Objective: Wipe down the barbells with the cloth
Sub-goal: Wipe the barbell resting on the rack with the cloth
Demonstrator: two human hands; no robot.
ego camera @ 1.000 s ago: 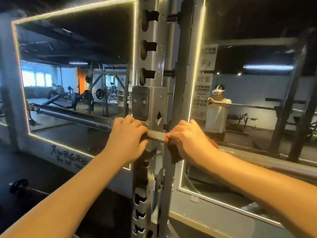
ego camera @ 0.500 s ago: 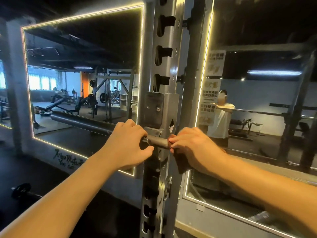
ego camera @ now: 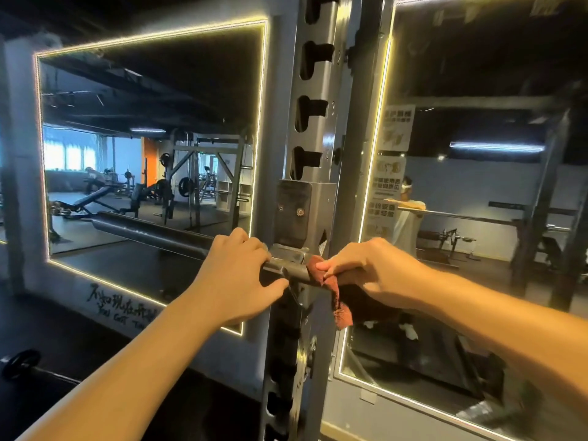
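Since the barbell [ego camera: 149,231] is gripped by the curled left hand [ego camera: 237,276], the red cloth [ego camera: 341,308] pinched under fingers of the right hand [ego camera: 377,272] is best dragged snugly, tbh.

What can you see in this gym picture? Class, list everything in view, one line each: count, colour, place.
barbell: one, dark steel, lying across the rack, running left to right.
cloth: one, rust-red, on the barbell under the right hand, its end hanging down.
rack upright: one, grey, slotted, centre.
mirrors: two, edged with lit strips, on the wall left and right of the upright.
posters: at least two, pale, at the right mirror's left edge.
weight plate: one, black, on the floor at lower left.
left hand: grips the barbell left of the upright.
right hand: holds the cloth on the barbell right of the upright.
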